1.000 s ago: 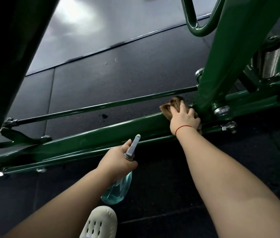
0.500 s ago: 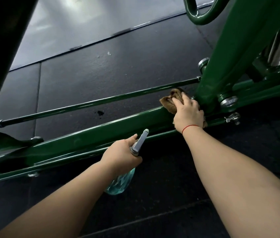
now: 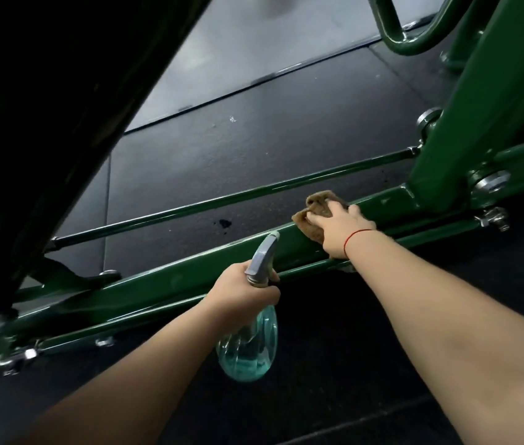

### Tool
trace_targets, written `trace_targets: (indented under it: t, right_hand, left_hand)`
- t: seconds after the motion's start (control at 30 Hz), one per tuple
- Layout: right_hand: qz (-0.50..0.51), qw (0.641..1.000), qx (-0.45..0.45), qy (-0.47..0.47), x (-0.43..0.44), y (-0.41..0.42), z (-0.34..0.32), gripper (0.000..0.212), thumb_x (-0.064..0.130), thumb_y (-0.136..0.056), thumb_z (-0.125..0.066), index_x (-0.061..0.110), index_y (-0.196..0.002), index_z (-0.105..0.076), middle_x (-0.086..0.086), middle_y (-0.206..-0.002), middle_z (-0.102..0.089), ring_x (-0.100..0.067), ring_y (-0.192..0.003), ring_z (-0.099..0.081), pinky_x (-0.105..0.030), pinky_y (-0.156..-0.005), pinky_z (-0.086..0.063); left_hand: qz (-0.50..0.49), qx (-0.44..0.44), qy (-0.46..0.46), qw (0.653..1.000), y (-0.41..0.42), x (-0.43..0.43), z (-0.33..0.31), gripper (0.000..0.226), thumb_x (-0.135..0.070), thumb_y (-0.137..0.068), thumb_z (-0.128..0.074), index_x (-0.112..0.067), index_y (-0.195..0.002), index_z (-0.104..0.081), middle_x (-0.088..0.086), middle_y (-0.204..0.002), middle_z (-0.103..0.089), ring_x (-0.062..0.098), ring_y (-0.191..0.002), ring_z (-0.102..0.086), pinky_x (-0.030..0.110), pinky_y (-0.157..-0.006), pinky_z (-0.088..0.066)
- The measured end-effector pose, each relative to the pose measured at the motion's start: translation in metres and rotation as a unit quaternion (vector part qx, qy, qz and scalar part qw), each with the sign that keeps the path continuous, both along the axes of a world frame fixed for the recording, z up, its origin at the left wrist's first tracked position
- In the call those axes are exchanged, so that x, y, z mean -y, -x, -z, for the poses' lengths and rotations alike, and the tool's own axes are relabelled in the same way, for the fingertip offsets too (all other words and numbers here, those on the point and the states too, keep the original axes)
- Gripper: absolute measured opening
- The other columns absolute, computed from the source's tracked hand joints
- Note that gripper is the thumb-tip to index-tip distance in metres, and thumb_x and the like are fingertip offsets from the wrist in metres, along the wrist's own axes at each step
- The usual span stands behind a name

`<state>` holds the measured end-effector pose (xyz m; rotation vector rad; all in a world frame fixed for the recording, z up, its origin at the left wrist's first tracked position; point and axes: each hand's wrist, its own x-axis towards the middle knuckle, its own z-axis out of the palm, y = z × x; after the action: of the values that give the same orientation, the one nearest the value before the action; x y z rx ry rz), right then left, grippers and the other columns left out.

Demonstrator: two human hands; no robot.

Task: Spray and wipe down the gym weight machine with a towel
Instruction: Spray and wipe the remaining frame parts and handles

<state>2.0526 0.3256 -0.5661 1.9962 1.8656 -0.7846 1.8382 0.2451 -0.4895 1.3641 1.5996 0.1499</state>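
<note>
Towel (image 3: 306, 221) farther left beneath flat right hand (image 3: 344, 227)

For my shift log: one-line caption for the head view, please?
Right hand presses brown towel on green frame bar; left hand holds spray bottle.
</note>
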Motion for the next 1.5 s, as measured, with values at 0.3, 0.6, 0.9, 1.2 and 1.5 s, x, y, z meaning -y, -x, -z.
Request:
trace_targets:
  t: [0.3,0.6,0.9,1.2,1.5]
  right_hand:
    - [-0.018,0.994,-0.104,-0.007,-0.002,0.038,0.001,0.079,0.005,-0.086,-0.067,0.054,-0.144,-0.043,0.006,-0.164,-0.018,-0.037,-0.140,-0.029,-0.054,-0.117,-0.031]
    - [0.147,0.989,0.015,-0.017,-0.007,0.106,0.005,0.085,0.017,-0.093,-0.060,0.041,-0.159,-0.011,-0.002,-0.165,0.002,-0.041,-0.142,-0.017,-0.058,-0.109,-0.039]
    - [0.026,0.999,0.001,0.038,-0.002,0.211,-0.002,0.085,0.018,-0.094,-0.062,0.043,-0.159,-0.013,-0.006,-0.166,0.005,-0.045,-0.147,-0.009,-0.053,-0.121,-0.022]
    - [-0.107,0.993,0.009,0.037,0.004,0.310,-0.013,0.077,0.020,-0.097,-0.060,0.041,-0.158,-0.019,-0.010,-0.167,-0.005,-0.042,-0.147,-0.016,-0.048,-0.120,-0.027]
    - [-0.225,0.969,-0.086,0.053,0.006,0.362,-0.010,0.034,0.022,-0.093,-0.060,0.046,-0.116,-0.069,-0.005,-0.136,-0.054,-0.031,-0.120,-0.052,-0.044,-0.110,-0.042]
  left_hand:
    - [0.047,-0.075,-0.047,0.995,0.101,-0.027,-0.062,0.052,-0.035,-0.044,-0.071,-0.020,-0.094,-0.074,0.012,-0.106,-0.076,0.029,-0.092,-0.073,0.041,-0.079,-0.058]
    - [0.051,-0.056,-0.162,0.984,0.190,0.024,-0.048,0.019,-0.006,-0.078,-0.074,-0.016,-0.092,-0.067,-0.011,-0.060,-0.058,0.001,-0.048,-0.050,0.020,-0.050,-0.042]
    - [-0.020,0.021,-0.141,0.990,0.244,0.070,-0.019,0.026,-0.010,-0.078,-0.067,-0.031,-0.092,-0.061,-0.016,-0.052,-0.051,0.007,-0.046,-0.045,0.029,-0.051,-0.042]
    - [-0.105,0.038,-0.114,0.987,0.274,0.086,-0.024,0.020,-0.014,-0.078,-0.070,-0.027,-0.092,-0.064,-0.013,-0.049,-0.048,0.010,-0.047,-0.042,0.030,-0.052,-0.040]
    - [-0.145,0.072,-0.108,0.981,0.281,0.101,-0.020,0.020,-0.021,-0.071,-0.070,-0.032,-0.087,-0.062,-0.010,-0.051,-0.047,0.015,-0.048,-0.042,0.035,-0.052,-0.040]
